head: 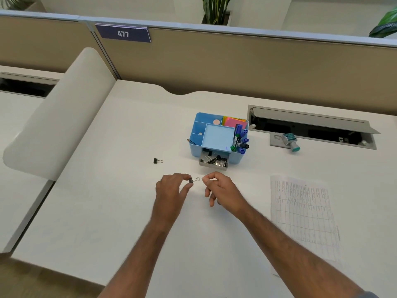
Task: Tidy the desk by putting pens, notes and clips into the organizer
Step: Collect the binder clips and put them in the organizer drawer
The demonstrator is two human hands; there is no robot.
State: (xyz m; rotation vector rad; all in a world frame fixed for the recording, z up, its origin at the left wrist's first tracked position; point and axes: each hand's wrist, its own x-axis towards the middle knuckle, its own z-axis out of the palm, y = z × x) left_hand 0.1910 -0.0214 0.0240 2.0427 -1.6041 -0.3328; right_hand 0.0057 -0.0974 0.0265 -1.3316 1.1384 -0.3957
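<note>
A blue desk organizer stands mid-desk, holding markers and coloured sticky notes. Its small front drawer is pulled out and holds several black binder clips. My left hand pinches a black binder clip between thumb and fingertips, just above the desk in front of the drawer. My right hand hovers right beside that clip with fingers curled, its fingertips close to the clip's wire handle; I cannot tell if they touch. Another binder clip lies alone on the desk to the left.
A printed sheet lies on the desk at the right. A stamp sits by an open cable hatch at the back right. A beige partition runs along the rear and a curved white divider bounds the left.
</note>
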